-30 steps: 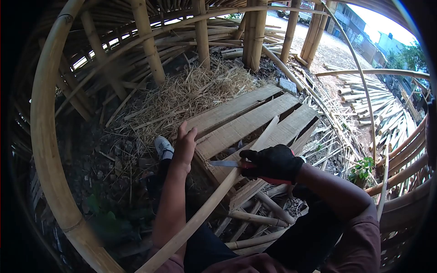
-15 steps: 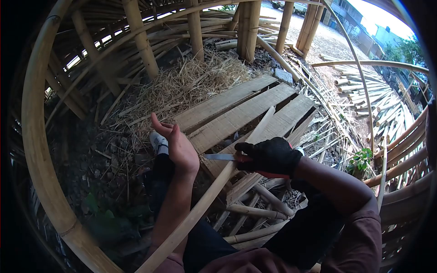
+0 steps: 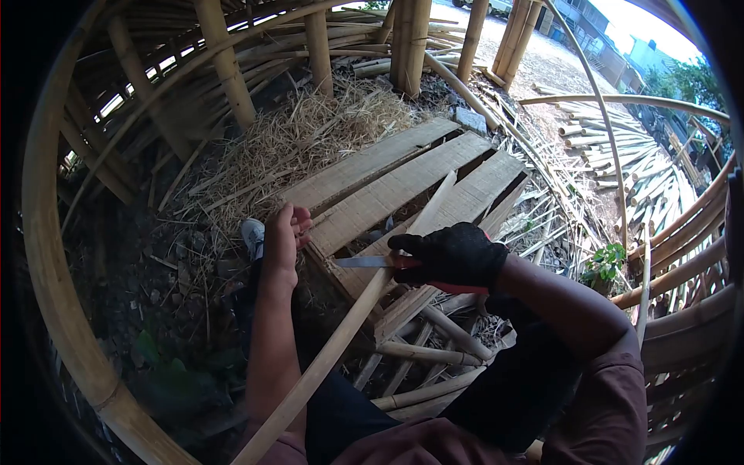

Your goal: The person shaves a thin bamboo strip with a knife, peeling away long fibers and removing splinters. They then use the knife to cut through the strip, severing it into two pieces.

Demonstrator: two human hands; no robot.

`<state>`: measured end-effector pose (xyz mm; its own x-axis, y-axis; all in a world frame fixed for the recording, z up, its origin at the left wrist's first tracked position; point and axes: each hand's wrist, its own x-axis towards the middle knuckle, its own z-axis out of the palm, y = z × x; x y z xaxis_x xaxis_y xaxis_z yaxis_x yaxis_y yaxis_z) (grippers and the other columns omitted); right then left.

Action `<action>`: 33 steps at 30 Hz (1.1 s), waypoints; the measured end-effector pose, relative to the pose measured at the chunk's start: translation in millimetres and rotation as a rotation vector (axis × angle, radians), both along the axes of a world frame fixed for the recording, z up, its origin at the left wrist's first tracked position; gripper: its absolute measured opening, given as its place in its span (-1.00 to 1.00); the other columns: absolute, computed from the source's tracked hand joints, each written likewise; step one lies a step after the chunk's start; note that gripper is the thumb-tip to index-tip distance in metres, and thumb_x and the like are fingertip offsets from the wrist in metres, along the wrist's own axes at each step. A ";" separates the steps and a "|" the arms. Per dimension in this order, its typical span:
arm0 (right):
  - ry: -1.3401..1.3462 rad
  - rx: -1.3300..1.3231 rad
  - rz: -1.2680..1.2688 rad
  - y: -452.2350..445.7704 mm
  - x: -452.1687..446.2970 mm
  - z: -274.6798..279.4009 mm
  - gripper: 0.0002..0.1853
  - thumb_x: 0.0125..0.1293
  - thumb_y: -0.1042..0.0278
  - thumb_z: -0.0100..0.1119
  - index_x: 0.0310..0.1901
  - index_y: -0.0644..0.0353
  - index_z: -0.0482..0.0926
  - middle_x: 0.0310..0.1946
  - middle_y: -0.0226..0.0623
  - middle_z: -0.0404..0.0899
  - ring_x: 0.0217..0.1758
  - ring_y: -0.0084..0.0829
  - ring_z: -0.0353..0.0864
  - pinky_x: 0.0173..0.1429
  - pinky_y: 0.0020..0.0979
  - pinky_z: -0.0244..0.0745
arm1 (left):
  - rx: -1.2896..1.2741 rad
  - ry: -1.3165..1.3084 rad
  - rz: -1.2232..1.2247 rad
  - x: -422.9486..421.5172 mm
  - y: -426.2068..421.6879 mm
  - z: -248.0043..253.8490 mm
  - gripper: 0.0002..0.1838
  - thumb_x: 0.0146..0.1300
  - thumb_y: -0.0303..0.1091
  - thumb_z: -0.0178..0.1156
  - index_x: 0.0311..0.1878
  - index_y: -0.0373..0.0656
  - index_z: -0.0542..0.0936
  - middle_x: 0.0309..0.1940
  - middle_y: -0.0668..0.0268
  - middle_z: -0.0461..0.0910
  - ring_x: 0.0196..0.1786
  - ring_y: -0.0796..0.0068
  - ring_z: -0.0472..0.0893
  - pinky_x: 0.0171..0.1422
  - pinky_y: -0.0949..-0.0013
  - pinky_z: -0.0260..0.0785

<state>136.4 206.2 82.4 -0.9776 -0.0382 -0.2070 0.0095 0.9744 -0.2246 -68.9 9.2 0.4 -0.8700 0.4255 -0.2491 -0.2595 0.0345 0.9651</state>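
Observation:
My right hand (image 3: 453, 257), in a black glove with red on it, is closed around the red handle of a knife (image 3: 364, 262). Its blade points left, across the near end of the wooden slats. A long pale bamboo strip (image 3: 341, 333) passes by the knife and the gloved fingers; it slants from my lap up onto the slats. Whether the glove also grips the strip, I cannot tell. My bare left hand (image 3: 287, 232) is raised beside the left corner of the slatted wooden platform (image 3: 403, 186), fingers loosely bent and apart, holding nothing.
Dry shavings (image 3: 310, 143) are heaped behind the platform. Upright bamboo posts (image 3: 225, 62) stand around it, and a thick curved pole (image 3: 58, 256) arcs along the left. Cut bamboo pieces (image 3: 635, 167) lie in a pile at right. A small green plant (image 3: 604, 263) grows nearby.
My left hand has moved left and its fingers have bent inward. The knife and gloved hand stay about the same against the strip, while the whole view has shifted slightly.

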 end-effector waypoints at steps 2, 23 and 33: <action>0.073 0.001 0.015 3.0 1.3 -10.0 -0.37 0.30 -0.31 0.04 0.25 -0.07 0.47 -0.34 -0.12 0.67 -0.30 -0.12 0.69 -0.19 -0.21 0.56 | -0.167 0.013 -0.274 -2.1 -17.2 12.9 -0.53 0.41 -0.02 -0.10 -0.12 -0.26 0.58 -0.10 0.11 0.63 -0.06 0.38 0.61 -0.13 0.42 0.38; -0.058 -0.114 -0.062 19.0 7.6 -6.7 -0.33 0.31 -0.36 -0.01 0.33 -0.16 0.39 -0.13 -0.13 0.68 -0.08 -0.10 0.68 0.02 -0.20 0.54 | 0.034 -0.481 -1.081 91.5 2.2 44.2 -0.33 0.53 0.07 -0.36 0.11 -0.42 0.47 -0.33 0.08 0.65 -0.27 0.28 0.70 -0.24 0.39 0.60; 0.247 -0.554 -0.291 64.5 14.1 -35.2 -0.58 0.37 -0.08 0.11 0.06 0.04 0.60 -0.20 -0.20 0.70 -0.13 -0.24 0.71 -0.01 -0.32 0.55 | 0.247 -0.673 -0.752 107.1 24.8 19.4 -0.66 0.55 -0.13 -0.25 -0.03 -0.19 0.40 -0.64 0.47 0.27 -0.75 0.71 0.25 -0.76 0.61 0.14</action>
<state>150.5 270.6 47.3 -0.9802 0.1978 -0.0015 0.1383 0.6798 -0.7203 38.2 34.0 19.8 -0.0723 0.9061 -0.4169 -0.7405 0.2313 0.6310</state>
